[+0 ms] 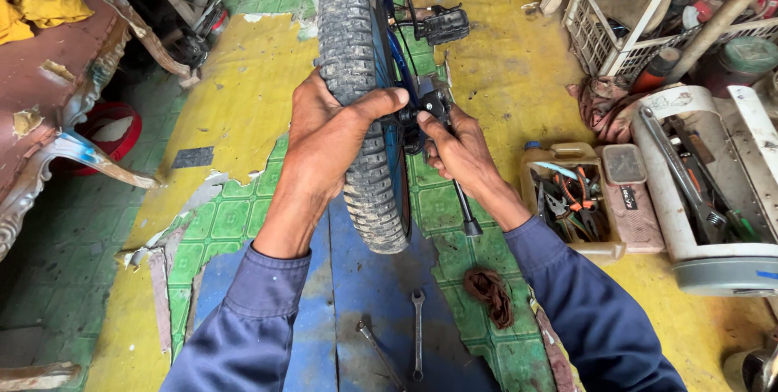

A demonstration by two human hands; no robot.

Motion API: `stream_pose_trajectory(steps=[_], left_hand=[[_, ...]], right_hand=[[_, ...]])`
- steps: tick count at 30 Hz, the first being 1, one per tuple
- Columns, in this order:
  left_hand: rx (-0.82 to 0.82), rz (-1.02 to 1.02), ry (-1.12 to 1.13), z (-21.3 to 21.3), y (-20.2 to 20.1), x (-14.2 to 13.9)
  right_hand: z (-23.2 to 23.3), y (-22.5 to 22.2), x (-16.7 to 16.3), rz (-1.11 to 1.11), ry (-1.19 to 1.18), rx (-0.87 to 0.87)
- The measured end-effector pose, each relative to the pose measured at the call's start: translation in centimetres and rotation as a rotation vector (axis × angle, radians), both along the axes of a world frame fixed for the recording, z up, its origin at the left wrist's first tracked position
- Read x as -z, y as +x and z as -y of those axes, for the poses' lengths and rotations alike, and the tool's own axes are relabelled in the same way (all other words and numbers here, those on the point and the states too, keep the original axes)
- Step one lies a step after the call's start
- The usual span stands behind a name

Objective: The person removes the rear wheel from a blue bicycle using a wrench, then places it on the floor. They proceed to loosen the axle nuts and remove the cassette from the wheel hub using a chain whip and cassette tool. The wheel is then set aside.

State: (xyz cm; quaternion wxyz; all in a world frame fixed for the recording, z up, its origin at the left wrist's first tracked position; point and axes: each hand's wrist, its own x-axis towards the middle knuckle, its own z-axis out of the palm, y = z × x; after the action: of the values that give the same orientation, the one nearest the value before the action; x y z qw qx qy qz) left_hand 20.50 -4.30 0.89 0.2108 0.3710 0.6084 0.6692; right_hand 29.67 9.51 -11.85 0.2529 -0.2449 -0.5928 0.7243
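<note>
Rubber, knobby and grey with dust — that is what the left hand has hold of, wrapped over the tread of a small black bicycle tyre on a blue-framed bike that stands upright on the floor, wheel nearest the person. The fingers curl across the top of the tread with the thumb pressed toward the hub, so that hand is clamped on the tyre. The right hand is closed around a small dark metal fitting at the axle, fingertips pinched on it; just what the part is I cannot tell.

To my eye the wheel will handle as stiff and fairly heavy for its size; the blocky tread gives a sure, non-slip hold, so the outer rubber is the place to steady it, well away from the thin spokes. The axle fitting looks hard and possibly greasy, best taken by the fingertips as it is now.

Below the wheel a thin black kickstand slants down to the green patterned floor tiles. A silver combination spanner lies on the blue mat between the blue sleeves, a brown rag just to its right. Farther right stands a cut-open yellowish plastic jug filled with pliers, beside a white tub of long tools.
</note>
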Motion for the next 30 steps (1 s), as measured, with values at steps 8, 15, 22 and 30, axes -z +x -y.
stream_pose_trajectory(steps=[8,15,22,30], left_hand=[[-0.039,-0.09,0.017,-0.2,0.2,0.4],[-0.038,-0.078,0.037,0.3,0.4,0.9],[-0.057,-0.109,0.058,0.5,1.1,1.1],[-0.036,-0.104,0.083,1.0,1.9,1.0]], right_hand=[[-0.2,-0.1,0.6,0.006,0.033,0.025],[-0.4,0.4,1.5,0.003,0.724,0.167],[-0.8,1.5,1.7,0.072,0.623,0.023],[-1.4,1.4,3.0,0.062,0.634,-0.03]])
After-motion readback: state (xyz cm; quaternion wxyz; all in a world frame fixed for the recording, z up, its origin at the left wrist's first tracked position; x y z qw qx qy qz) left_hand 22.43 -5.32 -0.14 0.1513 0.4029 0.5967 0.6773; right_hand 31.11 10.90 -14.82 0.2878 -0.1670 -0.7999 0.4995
